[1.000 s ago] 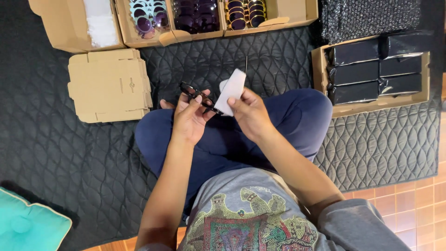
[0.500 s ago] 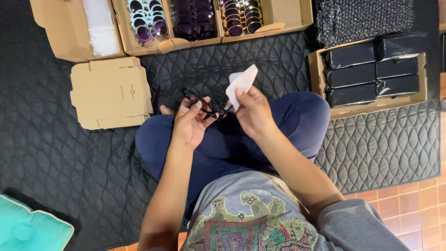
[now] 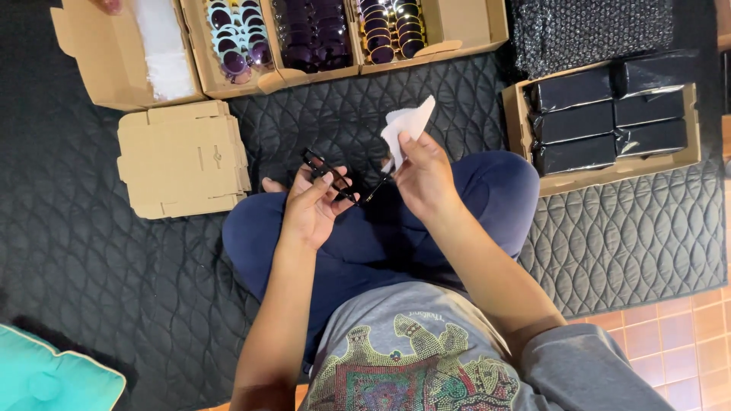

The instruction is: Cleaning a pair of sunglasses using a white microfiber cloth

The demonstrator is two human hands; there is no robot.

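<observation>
My left hand [image 3: 311, 204] pinches the black sunglasses [image 3: 329, 173] over my lap while right-hand fingers [image 3: 415, 148] clamp the white cloth [image 3: 403, 125] at 1 o'clock; the loose pinch could probably drop them.

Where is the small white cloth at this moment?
In the head view, the small white cloth is pinched in the right hand, centre frame above the lap, beside the dark-framed glasses in the left hand.

Teal cushion [image 3: 53, 380] cut by bottom-left frame edge. Open cardboard boxes of round sunglasses [image 3: 304, 34], beyond the dark quilted mat [image 3: 114, 251], cut by top edge; frame details too small.
</observation>
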